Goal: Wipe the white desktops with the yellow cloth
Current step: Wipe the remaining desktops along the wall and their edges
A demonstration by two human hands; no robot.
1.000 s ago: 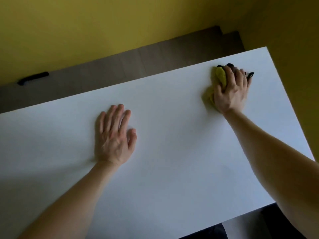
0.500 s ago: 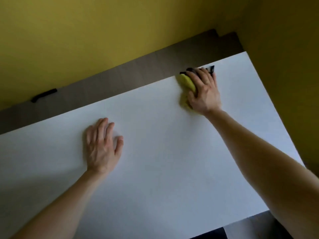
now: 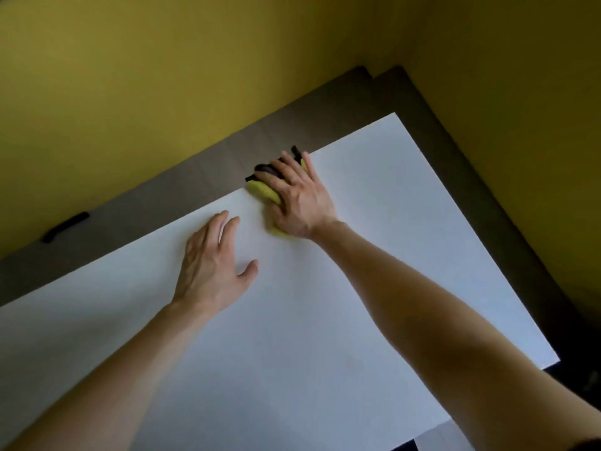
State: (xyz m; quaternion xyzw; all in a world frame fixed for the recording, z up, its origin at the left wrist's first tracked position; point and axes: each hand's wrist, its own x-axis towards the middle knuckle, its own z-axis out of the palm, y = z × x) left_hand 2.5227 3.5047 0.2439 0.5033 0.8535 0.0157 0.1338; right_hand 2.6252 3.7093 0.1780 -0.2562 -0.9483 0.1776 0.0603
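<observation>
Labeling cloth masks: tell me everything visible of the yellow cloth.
The yellow cloth is bunched, soft-looking fabric with black parts poking out past the fingertips. It lies at the far edge of the white desktop, under the right hand, whose spread fingers press it down onto the surface. Most of it is hidden; yellow shows on the thumb side and as a small bit by the heel of the hand.

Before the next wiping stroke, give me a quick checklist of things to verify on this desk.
1. Contact: right hand presses the yellow cloth flat: ok.
2. Cloth inside the white desktop: not ok, its tip pokes past the far edge.
3. Brace: left hand lies flat on the desktop: ok.
4. Room to sweep left: not ok, left hand sits close beside the cloth.
5. Remaining dirt: cannot tell.
</observation>
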